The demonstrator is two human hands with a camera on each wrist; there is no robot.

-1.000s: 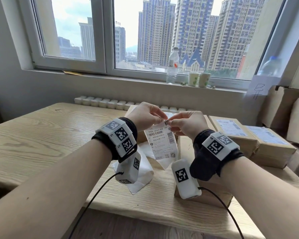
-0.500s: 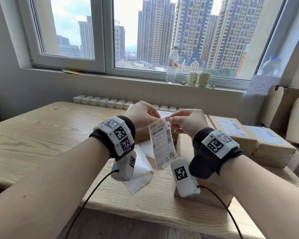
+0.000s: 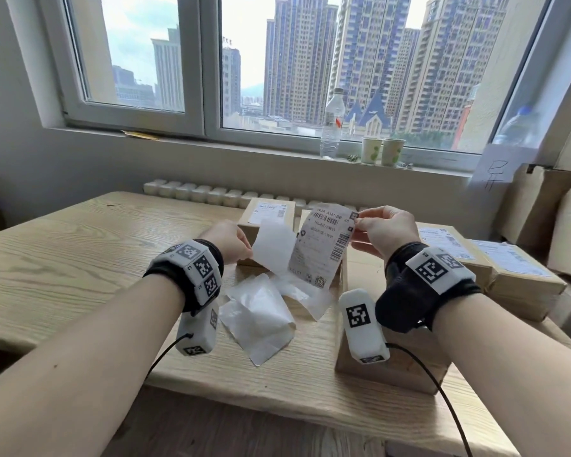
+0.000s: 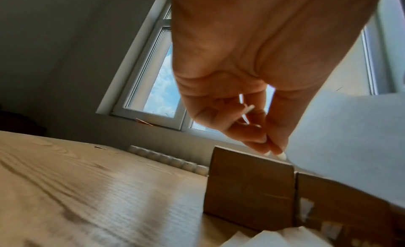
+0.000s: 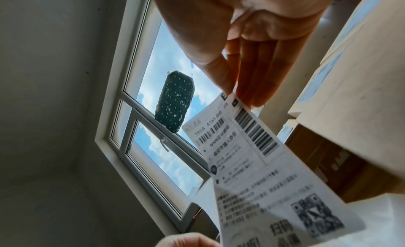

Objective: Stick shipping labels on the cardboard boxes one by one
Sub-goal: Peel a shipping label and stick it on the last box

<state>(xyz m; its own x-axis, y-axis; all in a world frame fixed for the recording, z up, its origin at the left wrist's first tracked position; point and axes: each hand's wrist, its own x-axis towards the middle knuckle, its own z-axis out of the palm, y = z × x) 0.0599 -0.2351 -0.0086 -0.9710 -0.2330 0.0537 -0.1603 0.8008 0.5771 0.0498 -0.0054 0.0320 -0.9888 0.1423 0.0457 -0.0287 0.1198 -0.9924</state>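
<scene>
My right hand [image 3: 360, 222] pinches the top right corner of a printed shipping label [image 3: 320, 245], which hangs above the table; the same pinch [image 5: 230, 94] on the label [image 5: 252, 155] shows in the right wrist view. My left hand [image 3: 248, 250] pinches the white backing sheet [image 3: 274, 249], which is peeled away to the left but still meets the label low down. That sheet [image 4: 350, 129] fills the right of the left wrist view. A plain cardboard box [image 3: 393, 328] lies under my right wrist. A labelled box [image 3: 267, 216] stands behind the label.
Two labelled boxes [image 3: 449, 245] [image 3: 515, 268] lie at the right. Loose backing sheets [image 3: 257, 311] lie on the wooden table [image 3: 63, 258] between my wrists. A water bottle [image 3: 332, 123] and two paper cups [image 3: 381, 150] stand on the sill. Large cartons [image 3: 541, 206] stand far right.
My hands were together at the label's top edge. The left has pulled the backing down and left, and the right has lifted the label up and right, so the two sheets have parted.
</scene>
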